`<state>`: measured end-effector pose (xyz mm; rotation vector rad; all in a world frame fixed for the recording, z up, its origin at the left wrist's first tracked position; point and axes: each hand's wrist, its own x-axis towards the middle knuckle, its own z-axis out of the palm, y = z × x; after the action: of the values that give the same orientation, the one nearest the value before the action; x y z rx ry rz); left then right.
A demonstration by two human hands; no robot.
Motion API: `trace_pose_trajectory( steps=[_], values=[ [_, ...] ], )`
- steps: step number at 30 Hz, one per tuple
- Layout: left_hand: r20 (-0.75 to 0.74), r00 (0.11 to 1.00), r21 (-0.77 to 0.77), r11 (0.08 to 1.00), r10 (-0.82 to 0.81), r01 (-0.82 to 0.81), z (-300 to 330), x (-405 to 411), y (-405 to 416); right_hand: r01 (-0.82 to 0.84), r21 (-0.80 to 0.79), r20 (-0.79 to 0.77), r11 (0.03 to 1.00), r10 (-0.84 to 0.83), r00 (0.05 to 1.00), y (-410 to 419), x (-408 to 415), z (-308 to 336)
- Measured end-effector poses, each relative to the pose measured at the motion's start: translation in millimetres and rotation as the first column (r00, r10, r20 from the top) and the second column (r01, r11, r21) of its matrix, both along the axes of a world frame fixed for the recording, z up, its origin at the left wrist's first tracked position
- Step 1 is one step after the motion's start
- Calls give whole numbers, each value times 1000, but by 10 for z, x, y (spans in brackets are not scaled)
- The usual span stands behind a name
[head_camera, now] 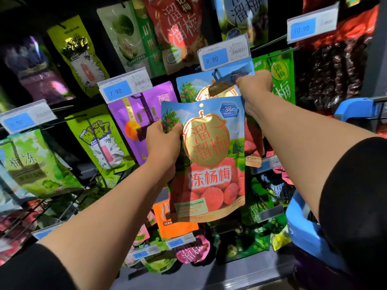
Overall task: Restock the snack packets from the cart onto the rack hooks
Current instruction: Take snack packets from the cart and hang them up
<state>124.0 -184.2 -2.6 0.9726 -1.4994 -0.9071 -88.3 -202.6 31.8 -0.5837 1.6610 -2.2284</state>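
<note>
Snack packet held mid-scene before rack, below 9.90 price tag; left hand pinches its left edge, thumb on front; right hand grips top of hung packet behind, by hook; likely light, glossy film, floppy, slippery; best held near top hang hole.
</note>
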Motion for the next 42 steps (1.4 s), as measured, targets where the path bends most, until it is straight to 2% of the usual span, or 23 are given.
trace_pose_trajectory(
  steps=[4, 6, 7, 8, 9, 10, 11, 12, 14, 15, 17, 19, 21, 22, 23, 25, 27, 29, 31, 33, 37, 42],
  values=[
    [-29, 1000, -1, 1000, 4, -4, 16, 2, -21, -30, 115, -76, 993, 39, 996, -44, -113, 15],
    [-57, 998, 2, 1000, -3, 3, 44, -12, -32, 151, 224, -171, 963, -114, 979, 62, -139, 26],
    [-75, 997, 7, 1000, -8, 8, 62, -25, -37, 274, 229, -250, 934, -216, 944, 147, -136, 50],
    [-96, 995, 14, 1000, -14, 16, 85, -41, -34, 324, 174, -294, 930, -265, 918, 217, -130, 74],
    [-117, 993, 21, 999, -23, 25, 106, -63, -37, 294, 99, -316, 951, -250, 915, 281, -108, 108],
    [-134, 990, 23, 999, -38, 41, 132, -86, -32, 173, 7, -271, 985, -164, 948, 361, -71, 144],
    [-154, 986, 26, 998, -57, 62, 153, -116, -33, -23, -76, -178, 997, 9, 984, 423, -34, 161],
    [-182, 980, 30, 996, -77, 84, 175, -152, -24, -226, -128, -111, 966, 212, 971, 485, 5, 161],
    [-245, 964, 44, 992, -100, 114, 224, -238, 10, -555, -82, -75, 827, 551, 831, 606, 68, 83],
    [-273, 957, 52, 992, -100, 118, 249, -284, 16, -648, -74, -63, 758, 645, 762, 628, 76, 28],
    [-292, 952, 58, 992, -92, 114, 289, -373, 12, -744, -100, -91, 661, 738, 668, 618, 17, -62],
    [-233, 970, -10, 998, -69, 69, 310, -442, 7, -755, -89, -130, 650, 744, 656, 588, -43, -89],
    [64, 993, -230, 970, 101, -84, 328, -461, -32, -697, -103, -121, 710, 686, 717, 571, -91, -96],
    [238, 941, -385, 913, 241, -137, 351, -456, -36, -671, -117, -115, 732, 661, 741, 563, -120, -104],
    [351, 871, -544, 832, 344, -109, 385, -447, -47, -656, -131, -101, 743, 648, 755, 558, -131, -104],
    [471, 771, -760, 642, 429, 107, 470, -447, -95, -633, -146, -82, 760, 629, 773, 546, -141, -101],
    [561, 621, -809, 520, 547, 273, 538, -458, -200, -610, -158, -45, 776, 612, 790, 532, -123, -80],
    [611, 446, -791, 518, 654, 325, 571, -464, -296, -589, -166, -20, 791, 594, 804, 501, -108, -67],
    [618, 348, -782, 510, 705, 357, 588, -458, -349, -555, -167, -8, 815, 562, 827, 466, -111, -64],
    [616, 328, -780, 501, 716, 375, 588, -452, -364, -524, -159, -6, 837, 530, 848, 437, -119, -68],
    [648, 298, -756, 544, 701, 365, 543, -431, -336, -468, -118, 11, 876, 472, 881, 376, -116, -58],
    [632, 322, -768, 513, 705, 384, 559, -415, -335, -438, -41, 57, 898, 440, 896, 333, -120, -49]
  ],
)
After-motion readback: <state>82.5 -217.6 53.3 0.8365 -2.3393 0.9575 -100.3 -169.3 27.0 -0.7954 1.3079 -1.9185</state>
